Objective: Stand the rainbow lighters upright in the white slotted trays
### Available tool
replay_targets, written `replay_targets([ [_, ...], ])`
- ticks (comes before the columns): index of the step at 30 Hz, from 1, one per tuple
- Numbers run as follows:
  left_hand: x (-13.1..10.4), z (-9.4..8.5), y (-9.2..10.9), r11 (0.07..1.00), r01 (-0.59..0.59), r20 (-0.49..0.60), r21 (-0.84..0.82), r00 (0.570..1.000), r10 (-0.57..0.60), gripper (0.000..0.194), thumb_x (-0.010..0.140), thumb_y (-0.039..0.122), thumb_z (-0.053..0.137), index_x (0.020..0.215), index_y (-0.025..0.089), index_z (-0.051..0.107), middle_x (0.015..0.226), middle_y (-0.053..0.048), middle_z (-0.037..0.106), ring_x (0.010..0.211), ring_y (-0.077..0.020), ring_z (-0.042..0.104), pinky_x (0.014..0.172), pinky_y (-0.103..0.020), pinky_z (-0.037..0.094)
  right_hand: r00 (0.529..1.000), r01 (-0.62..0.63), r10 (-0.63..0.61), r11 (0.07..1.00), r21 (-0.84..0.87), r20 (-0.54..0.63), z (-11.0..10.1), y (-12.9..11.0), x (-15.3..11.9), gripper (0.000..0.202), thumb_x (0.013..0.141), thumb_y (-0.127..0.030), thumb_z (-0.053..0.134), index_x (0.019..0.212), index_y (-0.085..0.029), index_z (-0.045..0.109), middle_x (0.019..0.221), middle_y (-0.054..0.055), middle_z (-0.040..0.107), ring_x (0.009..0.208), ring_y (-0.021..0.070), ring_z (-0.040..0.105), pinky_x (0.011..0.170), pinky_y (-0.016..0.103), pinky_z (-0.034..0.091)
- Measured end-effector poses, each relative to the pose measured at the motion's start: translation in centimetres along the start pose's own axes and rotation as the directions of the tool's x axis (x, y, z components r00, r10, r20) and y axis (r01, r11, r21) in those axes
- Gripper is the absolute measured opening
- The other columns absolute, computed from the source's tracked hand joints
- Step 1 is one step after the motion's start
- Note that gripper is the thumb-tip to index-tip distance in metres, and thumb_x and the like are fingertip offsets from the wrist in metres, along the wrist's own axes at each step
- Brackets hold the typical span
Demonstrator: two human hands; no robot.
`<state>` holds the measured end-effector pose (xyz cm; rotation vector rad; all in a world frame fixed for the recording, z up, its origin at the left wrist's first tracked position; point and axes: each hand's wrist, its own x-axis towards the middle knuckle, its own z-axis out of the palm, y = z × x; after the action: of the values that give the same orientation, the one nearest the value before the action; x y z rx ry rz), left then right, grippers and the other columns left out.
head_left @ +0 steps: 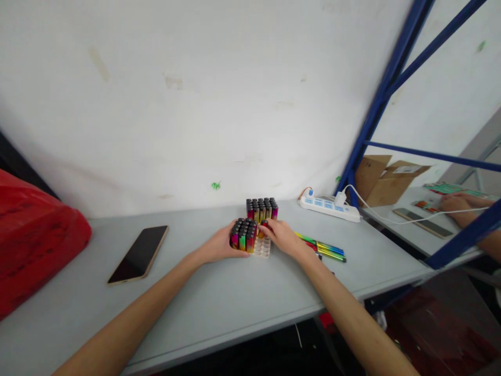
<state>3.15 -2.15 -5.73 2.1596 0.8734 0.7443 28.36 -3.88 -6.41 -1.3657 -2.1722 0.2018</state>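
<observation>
A white tray (262,247) with round holes stands on the grey table, its left part filled with upright black-capped lighters (243,236) in pink, green and orange. My left hand (221,244) is wrapped round the left side of this group. Over the right part, my right hand (281,235) pinches a lighter (265,223) by its dark top, at the back of the open holes. Behind stands a second block of upright lighters (262,208). Right of my right hand lie several loose yellow, blue and red lighters (331,250), partly hidden by my forearm.
A phone (139,254) lies on the table (219,308) at left, beside a red bag (37,240). A white power strip (330,207) sits at the back right by a blue frame (370,125). Beyond it are a cardboard box (385,180) and another person's hands (456,202).
</observation>
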Motion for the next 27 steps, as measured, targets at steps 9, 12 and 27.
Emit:
replay_targets([
  [9, 0.1, 0.0, 0.1, 1.0, 0.018, -0.007, 0.022, 1.0, -0.018, 0.093, 0.062, 0.043, 0.094, 0.141, 0.02, 0.051, 0.141, -0.011, 0.065, 0.129, -0.0358, 0.061, 0.113, -0.049, 0.047, 0.996, 0.076, -0.075, 0.997, -0.019, 0.052, -1.1, 0.1, -0.5, 0.034, 0.103, -0.049, 0.057, 0.1, -0.016, 0.067, 0.094, 0.007, 0.067, 0.083, 0.0187, 0.06, 0.079, 0.03, 0.045],
  [12, 0.0, 0.0, 0.1, 1.0, 0.004, 0.008, 0.009, 1.0, -0.004, 0.091, 0.063, 0.043, 0.093, 0.14, 0.019, 0.05, 0.141, -0.011, 0.065, 0.129, -0.0354, 0.061, 0.112, -0.047, 0.048, 0.999, 0.009, -0.007, 1.0, 0.03, -0.045, -3.4, 1.1, -1.6, 0.034, 0.108, -0.043, 0.046, 0.109, -0.018, 0.068, 0.097, 0.006, 0.069, 0.084, 0.0177, 0.062, 0.08, 0.03, 0.046],
  [27, 0.1, -0.1, -0.1, 0.999, -0.006, 0.019, 0.038, 1.0, 0.005, 0.09, 0.064, 0.048, 0.091, 0.139, 0.019, 0.05, 0.138, -0.01, 0.067, 0.127, -0.035, 0.064, 0.112, -0.046, 0.049, 0.944, -0.214, 0.277, 0.927, -0.308, 0.179, -8.3, 7.3, -6.8, 0.014, 0.094, -0.028, 0.065, 0.097, -0.017, 0.073, 0.101, 0.011, 0.075, 0.09, 0.0228, 0.068, 0.08, 0.03, 0.047],
])
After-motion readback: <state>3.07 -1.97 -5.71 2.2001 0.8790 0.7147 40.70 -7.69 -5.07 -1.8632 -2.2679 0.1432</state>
